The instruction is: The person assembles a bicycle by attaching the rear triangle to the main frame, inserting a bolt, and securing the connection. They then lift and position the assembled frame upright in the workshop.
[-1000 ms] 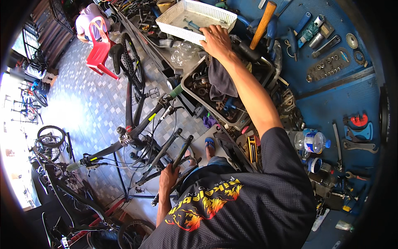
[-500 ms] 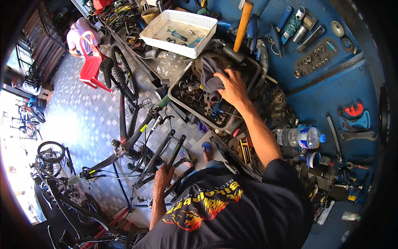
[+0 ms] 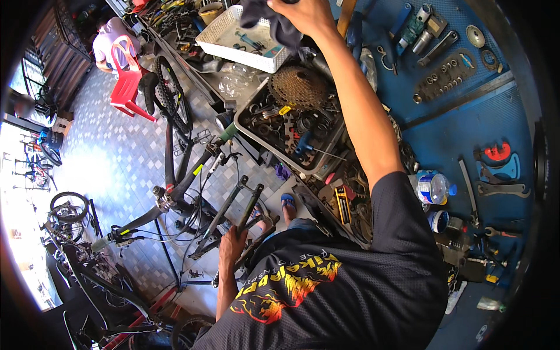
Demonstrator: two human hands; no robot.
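Note:
A dark grey cloth (image 3: 273,22) hangs from my right hand (image 3: 309,17), whose fingers close on it above the white plastic basket (image 3: 233,55). Below that arm, a rusty bicycle cassette (image 3: 298,87) lies on a grey tray (image 3: 274,153) full of small metal parts, with a blue-handled tool (image 3: 304,143) among them. My left hand (image 3: 232,248) is wrapped round one dark leg of a bicycle suspension fork (image 3: 248,211), down by my body. The fork sits beside a dark bicycle frame (image 3: 184,198) with handlebars.
Wrenches and sockets hang on a blue tool board (image 3: 449,128) at the right, near a plastic bottle (image 3: 433,189). A red chair (image 3: 127,87) and a seated person (image 3: 114,44) are at the far left. More bicycles (image 3: 87,262) stand at the left, and a yellow hex key set (image 3: 342,204) lies by the tray.
My right hand has lifted the cloth up and away from the tray, over the basket, uncovering the cassette. My left hand stays on the fork leg.

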